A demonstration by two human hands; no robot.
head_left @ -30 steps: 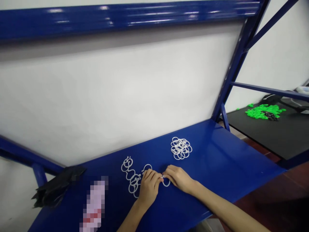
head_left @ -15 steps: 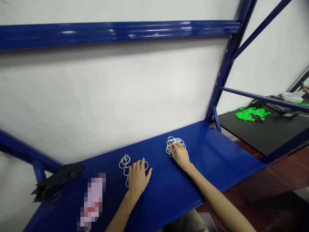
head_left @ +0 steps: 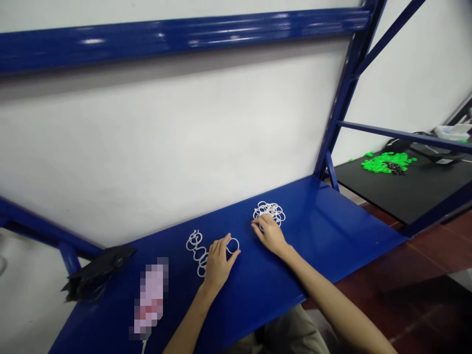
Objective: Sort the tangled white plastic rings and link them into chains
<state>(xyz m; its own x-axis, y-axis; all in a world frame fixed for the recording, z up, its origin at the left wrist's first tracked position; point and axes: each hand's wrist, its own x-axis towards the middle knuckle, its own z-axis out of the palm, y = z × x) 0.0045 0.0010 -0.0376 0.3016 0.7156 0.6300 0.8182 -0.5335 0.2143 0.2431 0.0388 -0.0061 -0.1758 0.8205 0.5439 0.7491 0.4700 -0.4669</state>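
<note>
Thin white rings lie on the blue tabletop (head_left: 313, 231) in two groups. My left hand (head_left: 218, 265) is at the middle, thumb and fingertips closed on the edge of a single white ring (head_left: 238, 242). Left of that hand, a loose group of white rings (head_left: 194, 241) is partly covered by its fingers. My right hand (head_left: 271, 237) rests at the near left edge of a larger pile of white rings (head_left: 275, 211). Its thumb and index finger are drawn together, with a ring's arc showing between them; other fingers are curled and partly hidden.
A crumpled black plastic bag (head_left: 98, 273) lies at the table's left end, beside a blurred-out pinkish item (head_left: 151, 295). Blue frame bars (head_left: 184, 37) cross in front of the white wall. On a black table (head_left: 387, 194) at right is a heap of green pieces (head_left: 387, 161).
My left hand has moved right with a white ring, its thumb closing in. The right hand has drawn back from the pile's middle toward its near left edge. The view has shifted slightly.
</note>
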